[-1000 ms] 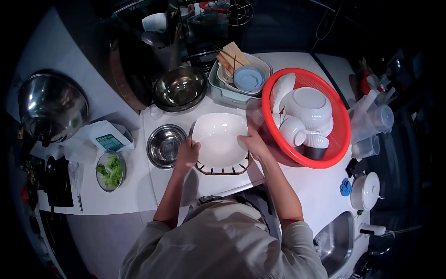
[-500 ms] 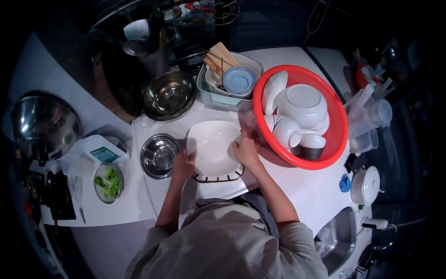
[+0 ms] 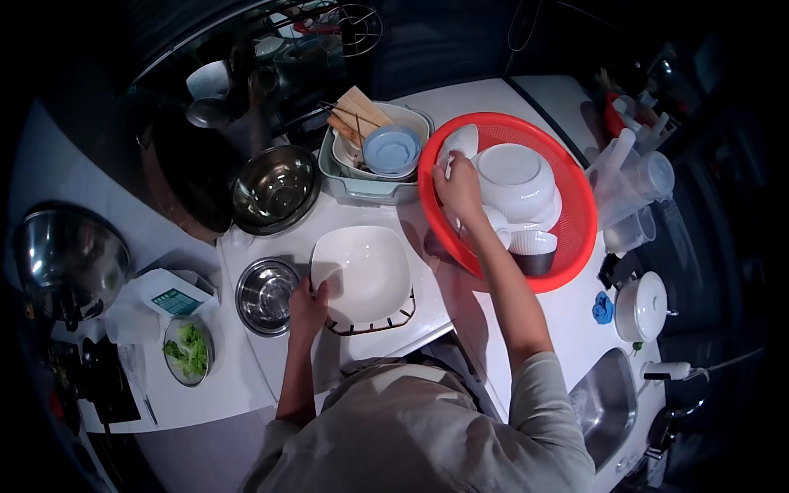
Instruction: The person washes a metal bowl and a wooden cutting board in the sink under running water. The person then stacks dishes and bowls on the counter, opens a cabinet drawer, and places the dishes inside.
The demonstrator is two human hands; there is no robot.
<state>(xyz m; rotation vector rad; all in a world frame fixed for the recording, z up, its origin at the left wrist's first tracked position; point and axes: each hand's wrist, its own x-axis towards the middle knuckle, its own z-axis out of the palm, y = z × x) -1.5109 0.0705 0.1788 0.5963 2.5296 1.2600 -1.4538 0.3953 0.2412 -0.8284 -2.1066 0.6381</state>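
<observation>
Leaning white crockery [image 3: 516, 175], head view: may slide or chip if the right hand [image 3: 460, 187] disturbs one piece piled in the red basket [image 3: 526, 285].
White bowl [image 3: 362, 275]: over a dark-striped rim [image 3: 370, 329] on the tabletop [image 3: 575, 320]; could skid if pushed from one side.
Left hand [image 3: 308, 308]: at the bowl's left, forearm bent forward; grip pinching its edge.
Right hand: arm outstretched, palm down, beside a white dish [image 3: 460, 140]; grip closure cannot be told.
</observation>
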